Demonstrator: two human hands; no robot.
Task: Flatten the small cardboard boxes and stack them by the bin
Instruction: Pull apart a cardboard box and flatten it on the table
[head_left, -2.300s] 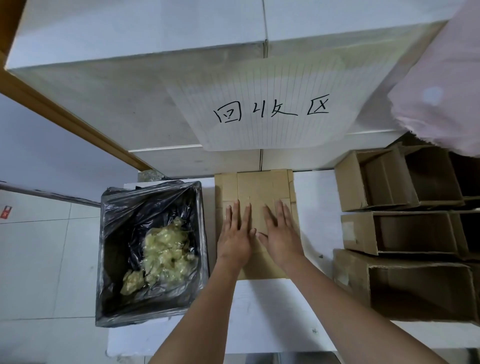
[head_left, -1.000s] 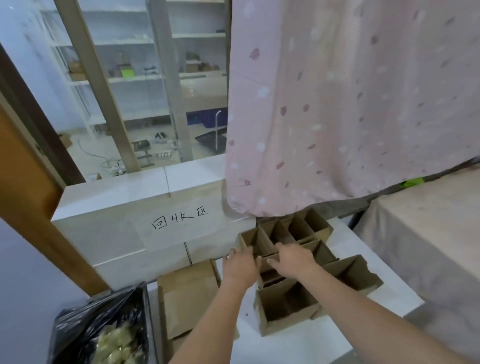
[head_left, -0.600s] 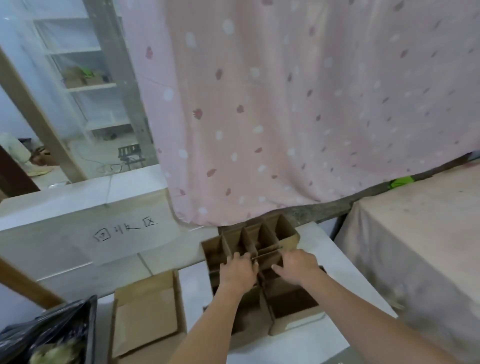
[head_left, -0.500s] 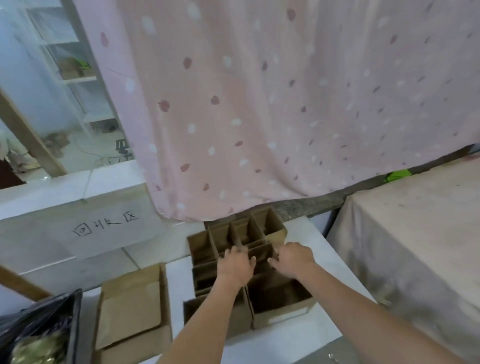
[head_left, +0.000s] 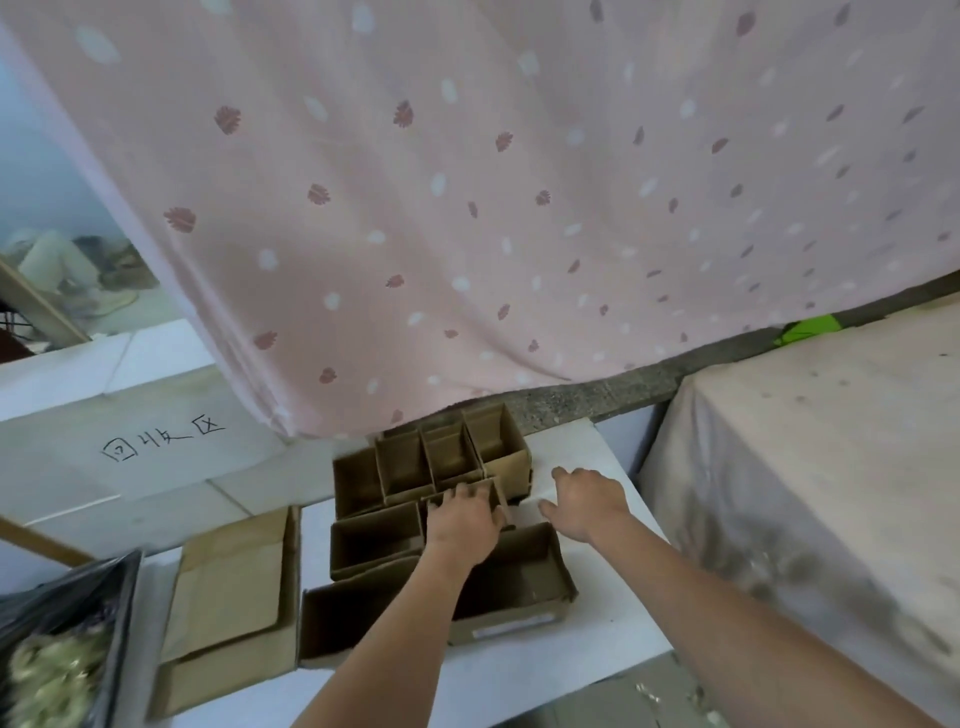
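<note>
A person's left hand (head_left: 464, 522) grips a small cardboard box (head_left: 460, 506) among open boxes at frame centre, on a white tabletop (head_left: 587, 654). The right hand (head_left: 584, 501) hovers beside it, fingers spread open. Flattened cardboard (head_left: 228, 603) lies beside the bin (head_left: 67, 644), lower left.

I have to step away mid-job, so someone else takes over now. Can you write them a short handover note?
Left hand rests on a small open box in the cluster of open boxes; whether it grips is unclear. Right hand is open above the white table, holding nothing.
Done: flattened boxes lie stacked beside the bin.
Left: flatten every open box and add it to that stack.
</note>
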